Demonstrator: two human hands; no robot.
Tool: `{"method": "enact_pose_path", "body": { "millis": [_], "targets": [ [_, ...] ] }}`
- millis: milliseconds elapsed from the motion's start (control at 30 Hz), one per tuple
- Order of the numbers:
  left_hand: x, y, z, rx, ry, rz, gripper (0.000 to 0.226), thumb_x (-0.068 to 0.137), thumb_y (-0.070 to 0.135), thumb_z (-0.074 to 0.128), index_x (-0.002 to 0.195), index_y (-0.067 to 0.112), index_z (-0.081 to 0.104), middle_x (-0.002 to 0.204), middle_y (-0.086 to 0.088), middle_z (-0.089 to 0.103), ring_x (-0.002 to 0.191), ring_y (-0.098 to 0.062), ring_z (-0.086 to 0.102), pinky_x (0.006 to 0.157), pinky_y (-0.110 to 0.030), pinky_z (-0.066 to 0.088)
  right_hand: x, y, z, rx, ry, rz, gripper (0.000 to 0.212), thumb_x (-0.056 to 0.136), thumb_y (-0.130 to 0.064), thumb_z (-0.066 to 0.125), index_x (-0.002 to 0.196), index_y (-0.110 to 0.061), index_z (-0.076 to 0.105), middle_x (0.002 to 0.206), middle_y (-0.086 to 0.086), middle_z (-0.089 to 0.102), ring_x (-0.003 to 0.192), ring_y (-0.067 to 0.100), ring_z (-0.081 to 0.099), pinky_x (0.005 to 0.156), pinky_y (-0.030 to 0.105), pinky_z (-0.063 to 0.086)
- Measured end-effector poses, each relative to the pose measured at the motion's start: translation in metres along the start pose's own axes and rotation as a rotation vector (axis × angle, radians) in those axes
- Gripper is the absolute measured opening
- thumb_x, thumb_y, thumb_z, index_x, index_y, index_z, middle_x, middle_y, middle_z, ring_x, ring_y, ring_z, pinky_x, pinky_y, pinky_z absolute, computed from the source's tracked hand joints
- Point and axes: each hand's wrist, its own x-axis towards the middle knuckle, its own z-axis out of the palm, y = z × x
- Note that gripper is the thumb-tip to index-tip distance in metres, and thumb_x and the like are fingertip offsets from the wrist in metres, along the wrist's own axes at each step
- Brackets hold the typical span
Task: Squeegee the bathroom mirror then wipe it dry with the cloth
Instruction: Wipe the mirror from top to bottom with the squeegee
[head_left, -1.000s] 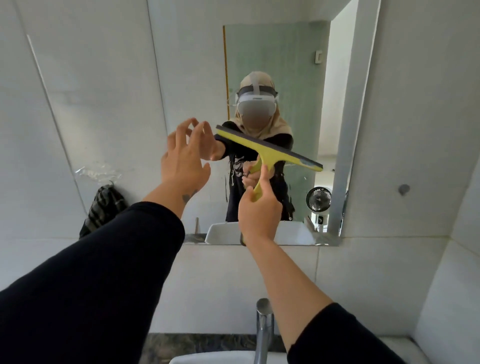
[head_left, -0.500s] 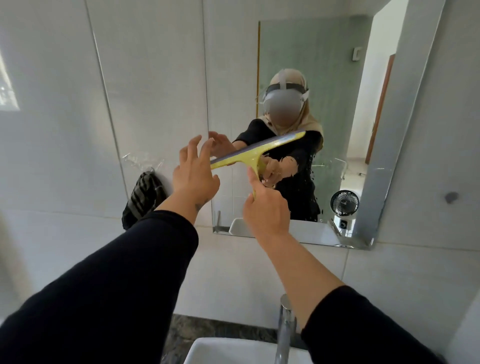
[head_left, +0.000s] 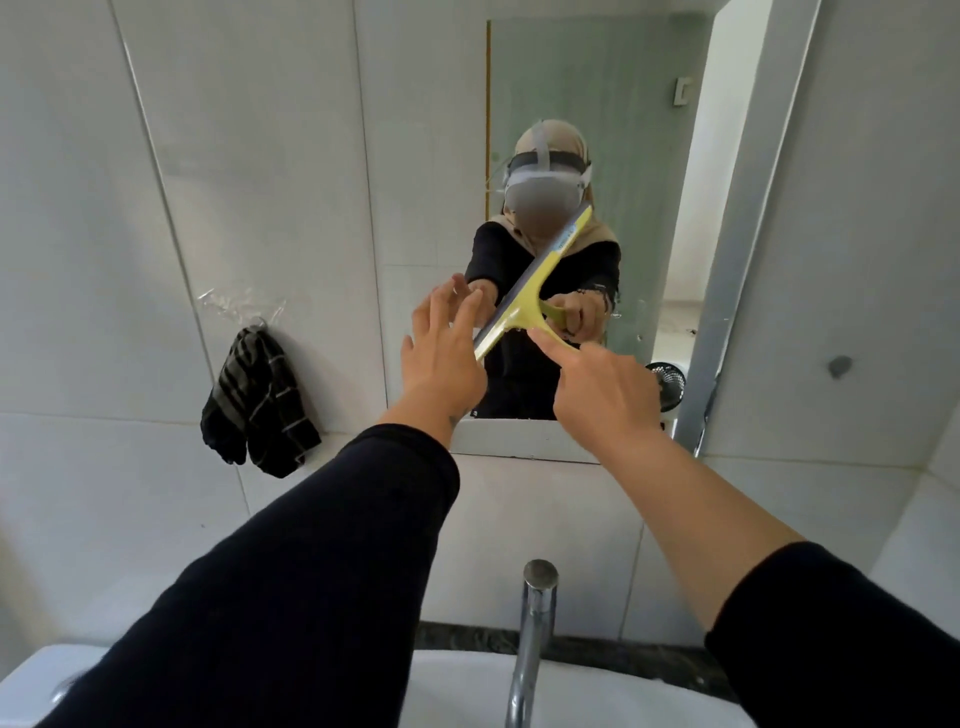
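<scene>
White tiled walls (head_left: 156, 156) fill most of the view, large glossy panels with thin grout lines, and a narrower wall (head_left: 857, 208) closes the corner on the right. Set into them is the bathroom mirror (head_left: 431, 156), its right edge framed in bright metal; the glass reflects a green door, a lit doorway and a small black fan near its lower right corner, with a few dark specks on the glass beside the reflected doorway. Below, at the bottom edge, the white basin (head_left: 457, 686) shows only part of its bowl, and what lies in it cannot be told; a strip of dark stone worktop (head_left: 597, 652) runs behind it. A chrome tap (head_left: 530, 639) rises upright from the basin's back. On the left wall a dark striped cloth (head_left: 260, 395) hangs bunched from a clear plastic hook (head_left: 239, 306), well apart from both hands. The yellow squeegee (head_left: 530, 291) sits against the mirror, its blade tilted from lower left to upper right. The right hand (head_left: 602, 395) has its fingers closed around the squeegee's handle, forefinger laid along it. The left hand (head_left: 447, 358) is held open, fingers spread and loose, tips just beside the blade's lower end; whether they touch it cannot be told. Both forearms wear black sleeves, the right pushed back.
</scene>
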Motion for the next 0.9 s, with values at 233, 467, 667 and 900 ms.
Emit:
{"method": "enact_pose_path", "body": {
  "millis": [233, 467, 667, 900],
  "targets": [
    [0.001, 0.027, 0.024, -0.003, -0.008, 0.072, 0.093, 0.077, 0.003, 0.065, 0.149, 0.033, 0.014, 0.158, -0.003, -0.001, 0.144, -0.032, 0.002, 0.110, -0.057, 0.029, -0.019, 0.046, 0.004, 0.004, 0.043, 0.093, 0.071, 0.090, -0.008, 0.039, 0.144, -0.051, 0.022, 0.079, 0.005, 0.051, 0.062, 0.027, 0.044, 0.052, 0.030, 0.034],
    [0.001, 0.035, 0.036, 0.017, -0.079, 0.052, 0.093, 0.083, 0.009, 0.063, 0.149, 0.035, 0.004, 0.158, 0.000, -0.016, 0.146, -0.030, -0.008, 0.114, -0.059, 0.020, -0.042, 0.079, 0.013, 0.140, 0.083, 0.246, 0.063, 0.094, -0.015, 0.041, 0.144, -0.050, 0.024, 0.067, 0.000, 0.043, 0.057, 0.020, 0.044, 0.048, 0.028, 0.032],
    [0.001, 0.032, 0.039, 0.034, -0.079, 0.056, 0.100, 0.081, 0.008, 0.065, 0.148, 0.039, -0.001, 0.158, 0.003, -0.019, 0.146, -0.029, -0.010, 0.111, -0.059, 0.029, -0.056, 0.070, 0.039, 0.428, 0.121, 0.417, 0.062, 0.094, -0.014, 0.043, 0.144, -0.048, 0.026, 0.068, 0.001, 0.050, 0.063, 0.020, 0.047, 0.056, 0.027, 0.036],
    [-0.001, 0.028, 0.039, 0.043, -0.069, 0.093, 0.096, 0.083, 0.013, 0.065, 0.149, 0.038, 0.001, 0.158, 0.001, -0.017, 0.146, -0.031, -0.007, 0.112, -0.061, 0.024, -0.059, 0.030, 0.067, 0.806, 0.246, 0.575, 0.061, 0.095, -0.009, 0.043, 0.146, -0.040, 0.030, 0.069, -0.009, 0.049, 0.053, 0.007, 0.044, 0.052, 0.019, 0.037]
  ]
}}
